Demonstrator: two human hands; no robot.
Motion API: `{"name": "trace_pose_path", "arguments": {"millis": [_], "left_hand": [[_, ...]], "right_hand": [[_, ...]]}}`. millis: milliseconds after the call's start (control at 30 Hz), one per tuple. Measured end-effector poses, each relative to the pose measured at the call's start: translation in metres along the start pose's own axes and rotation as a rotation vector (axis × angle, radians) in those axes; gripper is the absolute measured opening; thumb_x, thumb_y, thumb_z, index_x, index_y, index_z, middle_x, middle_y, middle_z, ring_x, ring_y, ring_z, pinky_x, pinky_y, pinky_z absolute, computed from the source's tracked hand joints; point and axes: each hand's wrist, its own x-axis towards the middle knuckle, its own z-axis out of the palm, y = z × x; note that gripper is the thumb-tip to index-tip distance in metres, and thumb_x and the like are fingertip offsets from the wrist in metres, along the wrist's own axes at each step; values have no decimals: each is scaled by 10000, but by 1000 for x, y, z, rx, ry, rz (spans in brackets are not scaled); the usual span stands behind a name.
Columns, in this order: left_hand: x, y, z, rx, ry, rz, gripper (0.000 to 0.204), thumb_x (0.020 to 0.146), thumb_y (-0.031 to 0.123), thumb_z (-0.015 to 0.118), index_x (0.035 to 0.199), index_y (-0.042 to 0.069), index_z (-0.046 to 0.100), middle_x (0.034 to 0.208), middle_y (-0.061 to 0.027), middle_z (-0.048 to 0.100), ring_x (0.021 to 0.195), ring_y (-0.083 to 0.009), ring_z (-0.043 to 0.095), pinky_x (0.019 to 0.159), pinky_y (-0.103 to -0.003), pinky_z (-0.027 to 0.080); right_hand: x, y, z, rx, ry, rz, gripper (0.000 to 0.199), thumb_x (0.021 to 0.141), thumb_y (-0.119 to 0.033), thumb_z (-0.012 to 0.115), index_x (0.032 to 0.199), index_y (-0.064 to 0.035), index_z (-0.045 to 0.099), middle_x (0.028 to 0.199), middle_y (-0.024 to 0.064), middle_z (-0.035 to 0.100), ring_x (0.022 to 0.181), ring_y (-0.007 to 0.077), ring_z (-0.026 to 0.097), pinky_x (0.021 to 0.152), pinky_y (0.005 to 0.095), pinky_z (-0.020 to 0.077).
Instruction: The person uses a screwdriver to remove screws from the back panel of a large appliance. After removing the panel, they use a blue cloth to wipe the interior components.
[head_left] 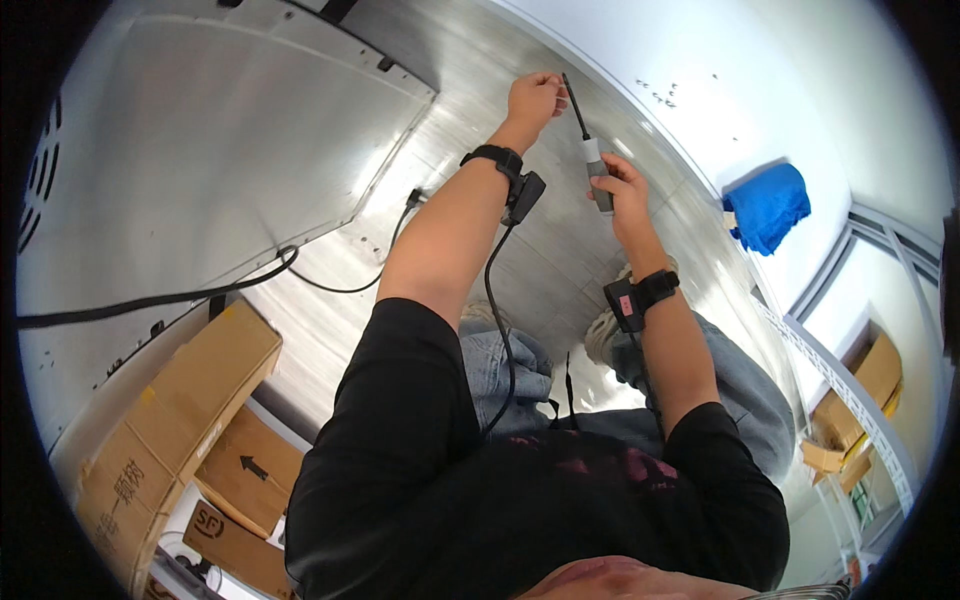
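My right hand (pixel 627 195) grips a screwdriver (pixel 591 152) by its grey and white handle. Its long black shaft points away from me and slightly left. Beside the tip of the shaft is my left hand (pixel 537 99), its fingers drawn together in a pinch. Whatever is between those fingers is too small or hidden to tell. Both hands are in the air above the grey floor, and a black strap with a small device sits on each wrist. Several small metal screws (pixel 657 93) lie scattered on the white surface to the far right.
A large metal cabinet (pixel 240 120) fills the left side, with a black cable (pixel 160 304) running across it. Cardboard boxes (pixel 165 415) stand at lower left. A crumpled blue bag or cloth (pixel 770 207) lies on the right. White shelving (pixel 850 390) with boxes is further right.
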Motion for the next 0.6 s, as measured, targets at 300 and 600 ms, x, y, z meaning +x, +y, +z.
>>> {"name": "trace_pose_path", "arguments": {"millis": [300,600], "left_hand": [[-29,15,-104,-37,110,-150,260,967,151,384,1102,77,593,938,-27,658,779,-106,581,712,-266,472],[-105,71,-145,43,168,203,161,932,168,533,983,67,647,912,-21,662,794,-90,575,711,-238,440]], "right_hand": [[8,14,79,-121,-239,216,439,836,-160,634,1252,-50,548,1034,79,579,798,171,591,581,295,502],[7,13,119,22,-625,241,337,787,-182,629,1073,-26,545,881,77,580,726,163,581,584,289,462]]}}
